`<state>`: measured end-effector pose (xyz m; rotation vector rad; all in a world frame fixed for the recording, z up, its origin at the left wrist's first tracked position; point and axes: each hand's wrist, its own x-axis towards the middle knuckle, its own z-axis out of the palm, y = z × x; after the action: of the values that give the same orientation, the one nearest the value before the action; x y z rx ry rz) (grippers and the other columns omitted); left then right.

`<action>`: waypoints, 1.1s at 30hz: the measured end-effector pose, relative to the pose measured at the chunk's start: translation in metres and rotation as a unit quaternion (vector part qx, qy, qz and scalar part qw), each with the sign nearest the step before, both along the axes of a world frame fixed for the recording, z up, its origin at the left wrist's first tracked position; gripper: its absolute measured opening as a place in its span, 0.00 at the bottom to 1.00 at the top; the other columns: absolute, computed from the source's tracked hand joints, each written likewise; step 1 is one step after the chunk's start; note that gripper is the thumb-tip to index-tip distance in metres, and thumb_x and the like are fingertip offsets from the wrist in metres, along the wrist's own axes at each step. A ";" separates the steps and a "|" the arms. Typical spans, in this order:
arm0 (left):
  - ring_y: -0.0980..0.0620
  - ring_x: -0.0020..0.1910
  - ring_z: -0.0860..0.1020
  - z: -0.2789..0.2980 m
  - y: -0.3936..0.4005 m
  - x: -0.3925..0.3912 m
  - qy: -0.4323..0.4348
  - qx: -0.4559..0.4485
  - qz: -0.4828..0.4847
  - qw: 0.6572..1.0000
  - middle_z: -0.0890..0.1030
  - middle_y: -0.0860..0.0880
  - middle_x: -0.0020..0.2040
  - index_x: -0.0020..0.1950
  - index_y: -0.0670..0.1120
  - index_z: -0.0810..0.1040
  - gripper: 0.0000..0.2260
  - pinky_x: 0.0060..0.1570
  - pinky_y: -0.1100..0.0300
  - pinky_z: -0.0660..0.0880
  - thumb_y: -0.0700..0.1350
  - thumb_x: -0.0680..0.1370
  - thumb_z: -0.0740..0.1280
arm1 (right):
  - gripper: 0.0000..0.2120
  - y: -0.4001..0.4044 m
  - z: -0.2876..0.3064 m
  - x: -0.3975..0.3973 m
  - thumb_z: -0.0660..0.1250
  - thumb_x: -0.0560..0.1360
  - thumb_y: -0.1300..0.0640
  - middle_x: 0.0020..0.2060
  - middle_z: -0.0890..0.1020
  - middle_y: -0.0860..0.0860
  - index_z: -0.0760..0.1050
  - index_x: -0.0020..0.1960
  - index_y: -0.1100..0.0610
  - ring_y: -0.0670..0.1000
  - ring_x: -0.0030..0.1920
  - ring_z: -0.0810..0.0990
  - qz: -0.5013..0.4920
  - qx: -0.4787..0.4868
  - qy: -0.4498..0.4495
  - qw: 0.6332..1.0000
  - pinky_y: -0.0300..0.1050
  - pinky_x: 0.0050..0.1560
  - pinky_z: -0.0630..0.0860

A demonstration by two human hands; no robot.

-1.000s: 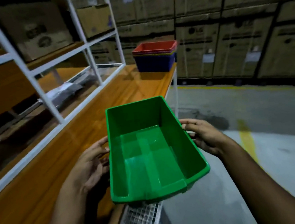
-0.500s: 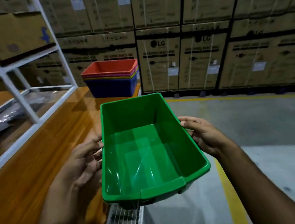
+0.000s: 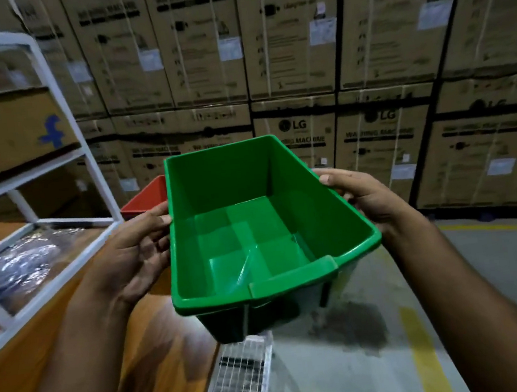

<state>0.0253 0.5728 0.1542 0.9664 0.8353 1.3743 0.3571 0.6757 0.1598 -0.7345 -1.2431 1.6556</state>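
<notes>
Left grip (image 3: 138,251) & right grip (image 3: 363,196) clamped on green bin (image 3: 254,228) side rims. We'd level it, align over red bin (image 3: 148,198) on tabletop (image 3: 159,352), then lower straight in.

A bright green bin (image 3: 254,228) of smooth plastic, rectangular and open at the top, with nothing inside. Its walls slope inward to a glossy floor that catches pale reflections. A thick rim runs round the top, with a wider flat lip at the near short end. The bin is held in the air, opening facing up, long side pointing away. The left hand (image 3: 134,251) grips its left wall, and the right hand (image 3: 366,196) grips its right rim.
</notes>
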 end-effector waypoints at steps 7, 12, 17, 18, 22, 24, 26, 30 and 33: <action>0.53 0.46 0.83 0.019 0.078 -0.001 -0.001 0.010 0.088 0.996 0.83 0.47 0.53 0.67 0.44 0.77 0.35 0.48 0.59 0.80 0.45 0.60 0.79 | 0.18 0.128 0.030 -0.030 0.55 0.80 0.67 0.24 0.80 0.47 0.70 0.68 0.67 0.41 0.17 0.72 0.113 -0.008 0.017 0.993 0.29 0.18 0.67; 0.54 0.44 0.82 0.032 0.119 -0.016 -0.024 0.007 0.220 0.975 0.84 0.47 0.51 0.58 0.44 0.83 0.16 0.44 0.62 0.82 0.40 0.72 0.66 | 0.21 0.227 0.042 -0.080 0.54 0.78 0.65 0.28 0.81 0.45 0.69 0.70 0.64 0.40 0.16 0.65 0.245 -0.015 -0.014 0.969 0.28 0.17 0.63; 0.55 0.42 0.84 0.043 0.155 -0.042 -0.024 0.031 0.296 0.955 0.84 0.45 0.51 0.61 0.41 0.81 0.18 0.38 0.63 0.81 0.37 0.72 0.65 | 0.23 0.312 0.044 -0.145 0.60 0.73 0.62 0.27 0.72 0.45 0.74 0.68 0.61 0.39 0.17 0.60 0.312 0.018 -0.020 0.950 0.28 0.19 0.52; 0.54 0.44 0.84 0.041 0.163 -0.048 -0.022 0.035 0.301 0.953 0.83 0.45 0.53 0.63 0.41 0.80 0.18 0.40 0.63 0.81 0.37 0.73 0.65 | 0.23 0.327 0.045 -0.156 0.61 0.72 0.61 0.27 0.69 0.45 0.75 0.67 0.60 0.39 0.18 0.60 0.323 0.014 -0.016 0.946 0.29 0.20 0.50; 0.54 0.43 0.83 0.033 0.200 -0.065 -0.037 0.030 0.329 0.943 0.84 0.45 0.52 0.59 0.42 0.83 0.17 0.40 0.63 0.81 0.37 0.71 0.65 | 0.22 0.377 0.039 -0.196 0.59 0.73 0.62 0.25 0.71 0.44 0.76 0.65 0.59 0.39 0.17 0.61 0.368 -0.015 -0.009 0.930 0.30 0.21 0.50; 0.54 0.42 0.81 0.028 0.213 -0.066 -0.036 0.026 0.353 0.934 0.84 0.46 0.50 0.54 0.44 0.86 0.16 0.39 0.63 0.81 0.37 0.70 0.64 | 0.21 0.393 0.038 -0.211 0.56 0.76 0.63 0.24 0.73 0.43 0.72 0.68 0.61 0.39 0.17 0.61 0.382 -0.009 -0.026 0.924 0.29 0.20 0.52; 0.53 0.44 0.74 0.021 0.221 -0.069 -0.036 0.030 0.376 0.925 0.82 0.46 0.52 0.55 0.44 0.85 0.16 0.41 0.63 0.82 0.36 0.72 0.64 | 0.21 0.408 0.036 -0.225 0.53 0.78 0.63 0.21 0.71 0.42 0.70 0.70 0.62 0.39 0.16 0.61 0.413 -0.003 -0.031 0.910 0.28 0.18 0.54; 0.53 0.45 0.78 0.014 0.233 -0.070 -0.026 0.009 0.451 0.892 0.82 0.47 0.52 0.58 0.43 0.83 0.16 0.40 0.63 0.82 0.36 0.73 0.64 | 0.22 0.431 0.029 -0.252 0.52 0.77 0.64 0.21 0.71 0.42 0.68 0.71 0.62 0.38 0.16 0.60 0.474 -0.023 -0.019 0.880 0.29 0.20 0.51; 0.54 0.44 0.76 0.010 0.238 -0.065 0.003 -0.002 0.483 0.876 0.81 0.49 0.51 0.60 0.45 0.82 0.17 0.35 0.64 0.81 0.37 0.74 0.63 | 0.22 0.451 0.013 -0.270 0.50 0.79 0.65 0.23 0.76 0.44 0.66 0.72 0.63 0.39 0.16 0.61 0.499 -0.001 -0.047 0.865 0.29 0.20 0.52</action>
<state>-0.0395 0.8112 0.1639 0.5232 1.4231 2.2006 0.0868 1.1265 0.1729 -0.1161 -1.8601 2.4423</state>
